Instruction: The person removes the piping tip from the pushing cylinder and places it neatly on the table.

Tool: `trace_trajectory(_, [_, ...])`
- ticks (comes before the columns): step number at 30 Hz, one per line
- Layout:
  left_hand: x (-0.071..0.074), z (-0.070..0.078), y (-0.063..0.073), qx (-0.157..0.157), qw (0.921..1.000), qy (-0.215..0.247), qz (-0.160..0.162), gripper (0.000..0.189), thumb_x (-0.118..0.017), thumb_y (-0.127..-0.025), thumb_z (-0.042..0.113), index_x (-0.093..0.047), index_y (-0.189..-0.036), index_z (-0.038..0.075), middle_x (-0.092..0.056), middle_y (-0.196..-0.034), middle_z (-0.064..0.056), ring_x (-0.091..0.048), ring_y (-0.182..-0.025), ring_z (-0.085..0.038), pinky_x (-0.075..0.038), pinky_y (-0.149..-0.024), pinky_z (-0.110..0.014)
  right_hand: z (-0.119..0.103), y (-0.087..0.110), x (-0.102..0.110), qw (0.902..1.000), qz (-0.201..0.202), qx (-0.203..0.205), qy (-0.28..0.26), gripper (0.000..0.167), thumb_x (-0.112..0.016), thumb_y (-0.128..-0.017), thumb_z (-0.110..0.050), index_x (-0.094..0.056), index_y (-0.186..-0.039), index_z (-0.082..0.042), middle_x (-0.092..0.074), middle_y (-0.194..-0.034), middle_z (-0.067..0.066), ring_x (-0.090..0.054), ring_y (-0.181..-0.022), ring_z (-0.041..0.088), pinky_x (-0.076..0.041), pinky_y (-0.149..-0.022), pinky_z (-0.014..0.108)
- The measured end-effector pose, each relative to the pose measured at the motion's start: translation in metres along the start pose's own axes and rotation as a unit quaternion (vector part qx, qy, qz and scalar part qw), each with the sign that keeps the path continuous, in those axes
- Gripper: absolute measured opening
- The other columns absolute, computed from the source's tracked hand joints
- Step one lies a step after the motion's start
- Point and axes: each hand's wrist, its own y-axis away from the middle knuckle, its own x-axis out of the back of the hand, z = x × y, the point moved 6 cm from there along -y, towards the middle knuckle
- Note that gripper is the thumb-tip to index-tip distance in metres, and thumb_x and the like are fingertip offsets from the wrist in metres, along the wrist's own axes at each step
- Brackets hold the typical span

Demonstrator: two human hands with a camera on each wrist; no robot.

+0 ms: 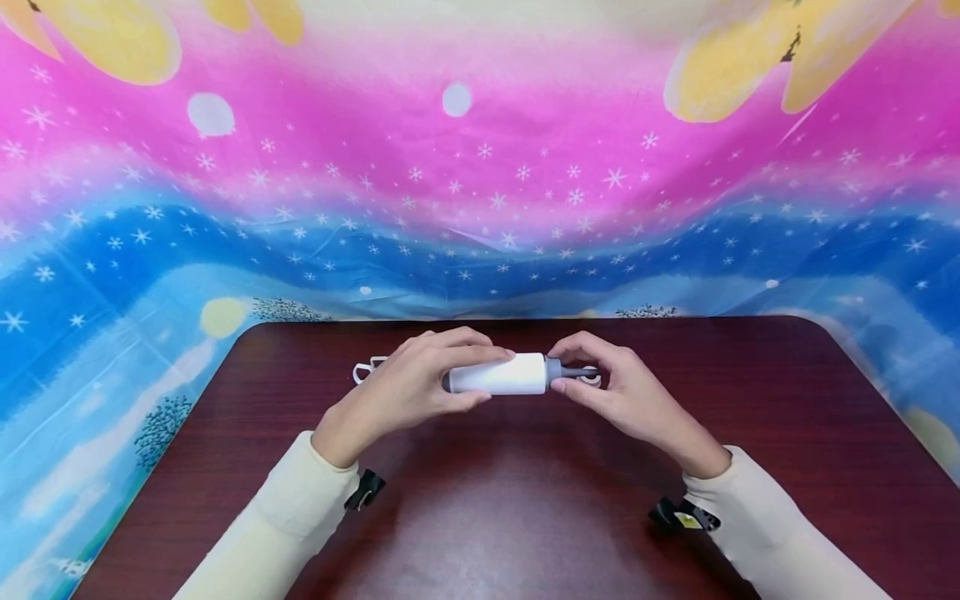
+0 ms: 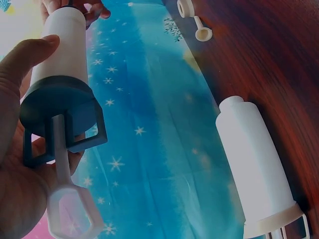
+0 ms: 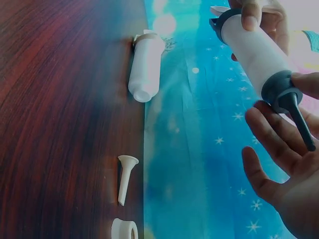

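Note:
A hand sausage stuffer with a white barrel (image 1: 498, 377) lies level between both hands, above the table. My left hand (image 1: 408, 375) grips the barrel near its handle end, thumb along one side. At that end, the left wrist view shows a dark grey cap (image 2: 55, 107) with side loops and a pale plunger handle (image 2: 75, 211). On the opposite end, my right hand (image 1: 622, 387) pinches the grey collar (image 3: 281, 88) between thumb and fingers. A thin dark grey nozzle (image 3: 301, 127) sticks out of the collar, past the right fingers.
A second white stuffer barrel (image 3: 145, 67) lies on the dark red table (image 1: 487, 500), behind the hands. Near it are a loose white funnel-shaped nozzle (image 3: 124, 181) and a white ring (image 3: 123, 229). A patterned cloth (image 1: 480, 208) hangs behind the table's far edge.

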Motion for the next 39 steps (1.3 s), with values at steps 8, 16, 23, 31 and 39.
trace_trajectory(8, [0.0002, 0.0001, 0.0005, 0.006, 1.0, 0.001, -0.002, 0.052, -0.087, -0.087, 0.025, -0.071, -0.136, 0.027, -0.069, -0.132, 0.004, -0.065, -0.111, -0.017, -0.053, -0.091, -0.041, 0.0014, -0.0005, -0.0006, 0.9998, -0.012, -0.012, -0.003, 0.032, -0.078, -0.094, -0.009, -0.067, -0.123, -0.014, -0.073, -0.112, 0.007, -0.069, -0.095, 0.025, -0.058, -0.071, 0.028])
trace_trajectory(16, [-0.0026, -0.002, 0.0001, 0.014, 0.9999, 0.001, -0.009, 0.051, -0.087, -0.087, 0.023, -0.072, -0.135, 0.027, -0.07, -0.131, 0.004, -0.065, -0.112, -0.017, -0.052, -0.092, -0.043, 0.0012, 0.0009, 0.0008, 0.9999, 0.003, -0.008, -0.009, 0.029, -0.077, -0.094, -0.007, -0.069, -0.12, -0.014, -0.071, -0.108, 0.003, -0.067, -0.092, 0.018, -0.056, -0.067, 0.03])
trace_trajectory(23, [-0.0022, -0.0005, 0.0009, 0.006, 0.9999, -0.008, -0.005, 0.051, -0.086, -0.088, 0.025, -0.071, -0.136, 0.027, -0.07, -0.131, 0.003, -0.065, -0.114, -0.017, -0.052, -0.095, -0.043, -0.0009, 0.0001, 0.0018, 0.9997, 0.014, 0.004, -0.02, 0.027, -0.077, -0.094, -0.005, -0.069, -0.118, -0.015, -0.07, -0.108, 0.001, -0.066, -0.089, 0.015, -0.055, -0.066, 0.031])
trace_trajectory(31, [0.0007, -0.0007, 0.0025, 0.007, 1.0, -0.001, 0.002, 0.052, -0.088, -0.086, 0.024, -0.072, -0.136, 0.027, -0.07, -0.131, 0.004, -0.065, -0.114, -0.017, -0.052, -0.095, -0.043, 0.0034, -0.0004, -0.0013, 0.9997, -0.014, -0.018, -0.008, 0.033, -0.079, -0.093, -0.01, -0.067, -0.124, -0.014, -0.072, -0.113, 0.007, -0.069, -0.097, 0.021, -0.059, -0.073, 0.028])
trace_trajectory(39, [0.0002, 0.0002, 0.0021, 0.002, 1.0, 0.0, 0.002, 0.052, -0.087, -0.088, 0.025, -0.071, -0.137, 0.028, -0.069, -0.132, 0.004, -0.064, -0.116, -0.016, -0.052, -0.095, -0.043, 0.004, -0.0005, -0.0017, 0.9996, -0.022, -0.016, 0.0, 0.037, -0.08, -0.092, -0.009, -0.066, -0.125, -0.014, -0.073, -0.113, 0.006, -0.07, -0.098, 0.02, -0.059, -0.078, 0.028])
